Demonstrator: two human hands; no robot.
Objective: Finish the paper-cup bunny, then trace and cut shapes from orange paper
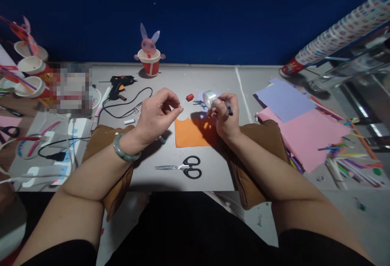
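Observation:
My left hand (160,115) hovers over the table with thumb and forefinger pinched together; whatever sits between the tips is too small to make out. In my right hand (227,115) is a shiny, whitish roll of clear tape (209,99), and a dark pen-like end (229,110) sticks out by the fingers. Below the hands lies orange paper (195,134) with a curved cut in its top edge. Black-handled scissors (183,167) rest nearer me, blades pointing left. A red cap (189,97) lies behind, beside partly hidden purple paper pieces.
A rabbit-decorated paper cup (150,63) stands at the back. To the left are a glue gun (118,85) with its cord, and a power strip (71,144). Purple paper (286,99) overlaps pink paper (307,138) at right, near a long stack of cups (341,34).

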